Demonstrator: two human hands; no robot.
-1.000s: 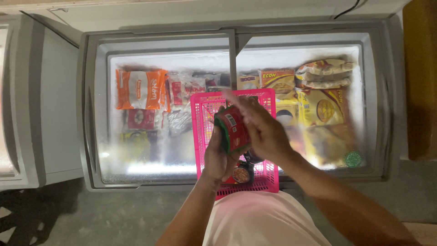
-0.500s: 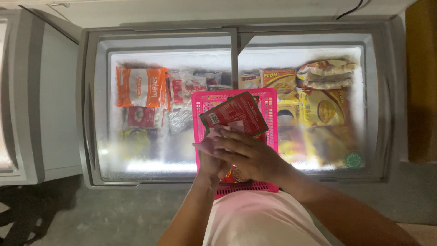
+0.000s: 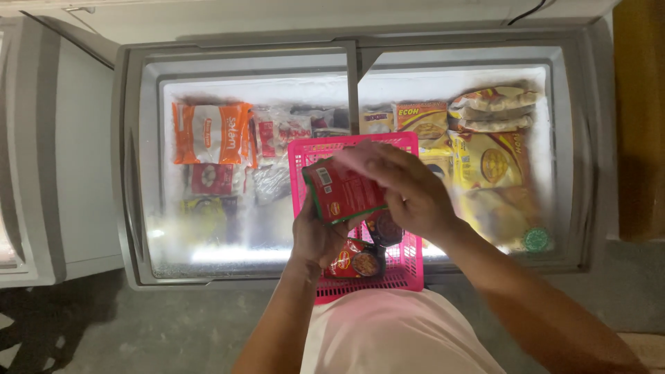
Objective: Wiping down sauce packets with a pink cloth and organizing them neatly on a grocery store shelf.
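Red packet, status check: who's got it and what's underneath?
Left hand and right hand both gripping the red packet. Held over the pink basket on the freezer lid. More packets in the basket; nothing blocking.

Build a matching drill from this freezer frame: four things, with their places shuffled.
Things:
1. red flat food packet
2. pink plastic lattice basket
3. orange and white plastic bag
4. yellow frozen food bags

Places:
A. freezer's far left corner
B. right half of the freezer
C. held in both hands
D. on the freezer's near edge, under the hands

Pairs: 1-C, 2-D, 3-A, 4-B
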